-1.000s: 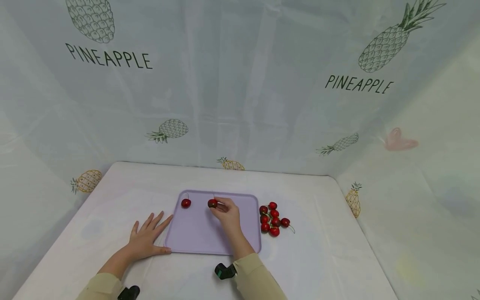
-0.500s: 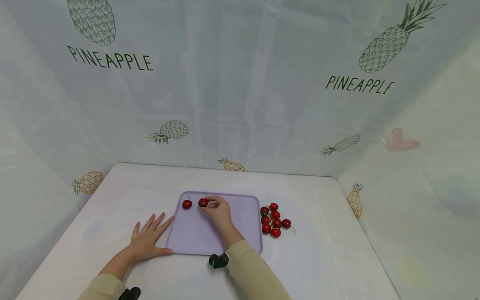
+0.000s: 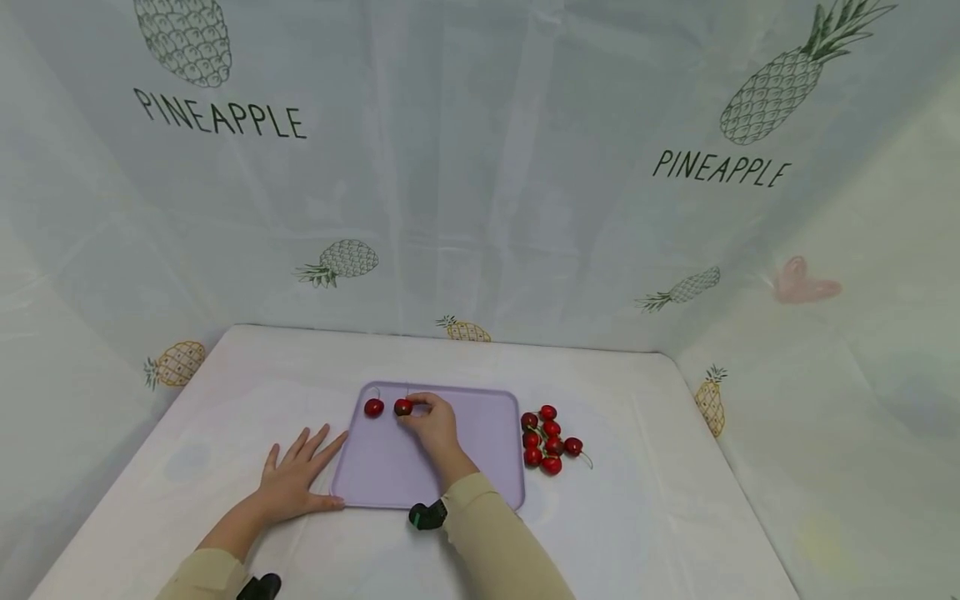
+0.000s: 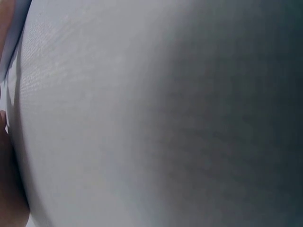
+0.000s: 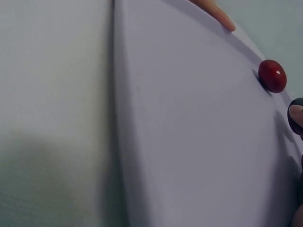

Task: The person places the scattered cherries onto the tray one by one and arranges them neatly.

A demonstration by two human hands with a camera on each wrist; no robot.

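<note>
My right hand (image 3: 435, 422) pinches a dark red cherry (image 3: 403, 407) between thumb and fingers, close over the back left part of a light purple tray (image 3: 390, 475). Just left of it another red cherry (image 3: 373, 407) lies on the tray with its stem pointing up. In the right wrist view the lying cherry (image 5: 272, 76) shows whole, while the pinched cherry (image 5: 295, 116) is cut off at the right edge. My left hand (image 3: 288, 485) rests with fingers spread on the white table, its thumb and index fingertips at the tray's left rim. Only slivers of it show in the left wrist view.
A cluster of several red cherries (image 3: 543, 437) with green stems lies on the white table (image 3: 637, 467), right beside the tray's right rim. Behind the table hangs a pale cloth (image 3: 480, 208) printed with pineapples. Black wrist cameras sit on both sleeves.
My right hand has carried its cherry leftward across the tray, nearer to the lying cherry, moving only slightly in the last half second. The left hand has kept its place.
</note>
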